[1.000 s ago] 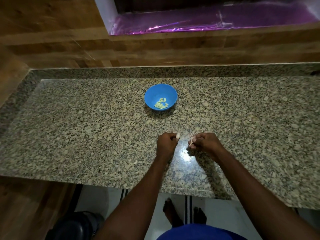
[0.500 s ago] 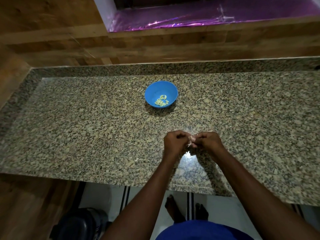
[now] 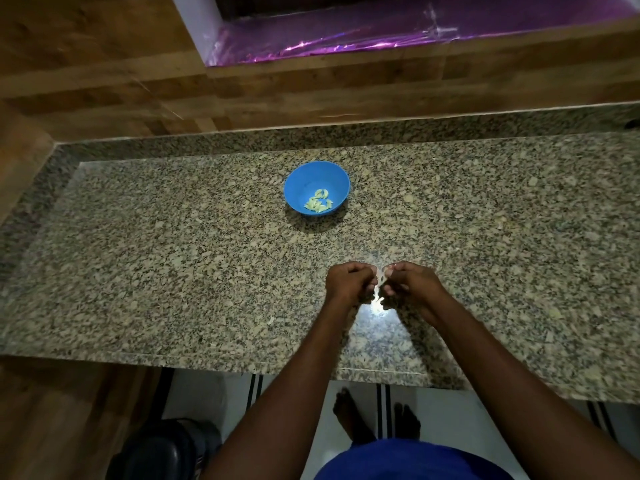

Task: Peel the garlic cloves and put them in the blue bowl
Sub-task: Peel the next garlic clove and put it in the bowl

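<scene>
garlic clove (image 3: 381,279) btwn both grips' fingertips

A speckled granite counter (image 3: 173,271) runs wide from left to right, its far edge meeting a raised granite strip (image 3: 450,123) under wood panelling. A blue bowl (image 3: 316,192) stands on it near the middle, toward the back, with pale cloves (image 3: 318,204) inside. One small pale scrap (image 3: 271,320) lies on the stone nearer the front edge, well apart from the bowl
</scene>
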{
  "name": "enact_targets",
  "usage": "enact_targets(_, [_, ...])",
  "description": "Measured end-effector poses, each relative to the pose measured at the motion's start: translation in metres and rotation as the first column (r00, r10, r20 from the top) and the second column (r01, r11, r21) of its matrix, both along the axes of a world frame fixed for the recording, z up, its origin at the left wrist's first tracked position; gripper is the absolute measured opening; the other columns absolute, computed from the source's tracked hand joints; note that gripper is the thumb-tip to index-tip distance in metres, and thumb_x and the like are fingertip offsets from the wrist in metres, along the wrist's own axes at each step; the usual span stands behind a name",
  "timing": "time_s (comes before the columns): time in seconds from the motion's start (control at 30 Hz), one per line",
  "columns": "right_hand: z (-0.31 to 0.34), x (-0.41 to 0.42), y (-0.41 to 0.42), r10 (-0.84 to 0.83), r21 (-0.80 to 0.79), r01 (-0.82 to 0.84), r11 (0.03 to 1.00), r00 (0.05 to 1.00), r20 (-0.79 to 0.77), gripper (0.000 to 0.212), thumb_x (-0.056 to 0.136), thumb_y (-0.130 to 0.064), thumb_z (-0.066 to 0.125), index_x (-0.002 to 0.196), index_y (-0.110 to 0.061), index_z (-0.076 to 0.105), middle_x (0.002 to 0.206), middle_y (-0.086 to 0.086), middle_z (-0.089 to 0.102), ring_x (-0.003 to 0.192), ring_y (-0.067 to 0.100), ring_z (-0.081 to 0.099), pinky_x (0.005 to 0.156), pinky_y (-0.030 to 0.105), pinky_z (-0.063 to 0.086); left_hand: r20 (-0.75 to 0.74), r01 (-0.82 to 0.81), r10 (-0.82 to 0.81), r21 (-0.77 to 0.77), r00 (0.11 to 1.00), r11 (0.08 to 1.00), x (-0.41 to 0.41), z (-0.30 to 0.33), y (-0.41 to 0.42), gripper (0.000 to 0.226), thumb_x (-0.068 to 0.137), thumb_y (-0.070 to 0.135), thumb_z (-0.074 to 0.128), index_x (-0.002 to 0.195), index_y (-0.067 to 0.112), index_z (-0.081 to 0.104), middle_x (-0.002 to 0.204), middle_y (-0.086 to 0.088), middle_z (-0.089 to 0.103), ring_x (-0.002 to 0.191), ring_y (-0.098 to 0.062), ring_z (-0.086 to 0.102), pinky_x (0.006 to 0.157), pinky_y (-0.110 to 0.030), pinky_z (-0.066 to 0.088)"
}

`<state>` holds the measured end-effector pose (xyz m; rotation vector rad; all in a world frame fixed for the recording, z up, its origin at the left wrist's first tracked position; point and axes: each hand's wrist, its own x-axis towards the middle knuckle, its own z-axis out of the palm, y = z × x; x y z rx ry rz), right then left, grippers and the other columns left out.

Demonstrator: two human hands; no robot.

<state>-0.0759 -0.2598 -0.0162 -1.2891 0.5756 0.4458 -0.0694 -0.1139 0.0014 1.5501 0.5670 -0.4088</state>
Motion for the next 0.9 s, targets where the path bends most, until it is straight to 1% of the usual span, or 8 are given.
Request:
enact_targets(0.07, [-0.002,0.002,-0.001,-0.027,0.025,0.029,0.999,0.998,-0.053,0.002,0.092,-0.004,0.061,0.093,-0.003,0.062,0.063,0.021,0.057,0.047,0.024,0.048,0.069,0.055,0.056,0.029,0.007,-0.009,0.061,1.000,0.998,0.000,0.000,-0.002,0.007,0.087,0.003,0.070,0.086,-0.003,0.073,0.063,-0.012,0.067,0.045,-0.016,0.054,0.047,-0.025,0.049])
enact_targets(0.17, [-0.003,0.003,-0.003,-0.077,0.052,0.085,0.995,0.988,-0.133,0.011,0.092,-0.003,0.052,0.094,-0.005,0.062,0.071,0.020,0.056,0.050,0.025,0.052,0.074,0.056,0.055,0.109,0.062,-0.107,0.352,0.988,0.934,-0.001,-0.007,-0.001,0.012,0.082,0.010,0.070,0.073,0.015,0.074,0.062,0.002,0.069,0.052,-0.010,0.062,0.052,-0.016,0.049])
enact_targets(0.27, [-0.004,0.001,-0.007,-0.054,0.039,0.060,0.997,0.987,-0.149,0.014,0.096,-0.003,0.049,0.094,-0.006,0.062,0.069,0.014,0.056,0.052,0.026,0.056,0.067,0.053,0.057,0.161,0.116,-0.240,0.545,0.957,0.831,-0.002,-0.010,0.000,0.013,0.082,0.010,0.065,0.077,0.019,0.074,0.066,0.003,0.069,0.061,-0.012,0.063,0.057,-0.020,0.047])
enact_targets(0.37, [-0.006,-0.001,-0.015,0.010,-0.152,-0.020,0.988,0.998,-0.063,0.006,0.096,0.000,0.060,0.094,0.004,0.063,0.069,0.021,0.058,0.045,0.024,0.053,0.055,0.048,0.058,0.171,0.193,-0.402,0.671,0.900,0.716,-0.001,-0.013,-0.001,0.018,0.086,0.007,0.064,0.092,0.017,0.078,0.083,-0.004,0.076,0.075,-0.021,0.069,0.066,-0.028,0.048])
enact_targets(0.53, [-0.009,0.005,-0.027,0.134,-0.574,-0.094,0.814,0.991,0.027,0.012,0.084,-0.001,0.076,0.073,-0.001,0.073,0.069,0.022,0.072,0.054,0.029,0.067,0.054,0.036,0.059,0.177,0.181,-0.509,0.797,0.843,0.577,-0.007,-0.018,-0.003,0.022,0.096,0.017,0.063,0.113,0.021,0.076,0.105,-0.004,0.076,0.094,-0.021,0.070,0.078,-0.031,0.050])
enact_targets(0.63, [-0.008,0.015,-0.031,0.227,-0.669,-0.186,0.720,0.974,-0.026,0.011,0.078,-0.005,0.083,0.075,0.001,0.073,0.071,0.017,0.073,0.063,0.027,0.070,0.061,0.032,0.057,0.201,0.134,-0.538,0.843,0.819,0.520,-0.024,-0.024,-0.006,0.025,0.100,0.018,0.056,0.118,0.020,0.073,0.108,-0.006,0.070,0.097,-0.024,0.065,0.079,-0.036,0.049])
enact_targets(0.77, [-0.005,0.034,-0.032,0.325,-0.767,-0.296,0.570,0.938,-0.121,0.008,0.073,-0.006,0.081,0.072,-0.003,0.074,0.078,0.015,0.071,0.076,0.024,0.067,0.065,0.031,0.051,0.201,0.143,-0.606,0.871,0.769,0.471,-0.040,-0.032,-0.005,0.024,0.095,0.007,0.053,0.109,0.014,0.072,0.103,-0.006,0.067,0.097,-0.025,0.060,0.078,-0.039,0.050])
enact_targets(0.9, [0.003,0.054,-0.028,0.311,-0.747,-0.430,0.507,0.900,-0.307,0.027,0.064,-0.016,0.091,0.075,0.001,0.073,0.083,0.013,0.071,0.081,0.023,0.070,0.070,0.034,0.057,0.213,0.130,-0.649,0.889,0.730,0.438,-0.033,-0.028,-0.008,0.019,0.087,0.002,0.062,0.099,0.011,0.073,0.094,-0.008,0.067,0.091,-0.027,0.060,0.070,-0.040,0.052])
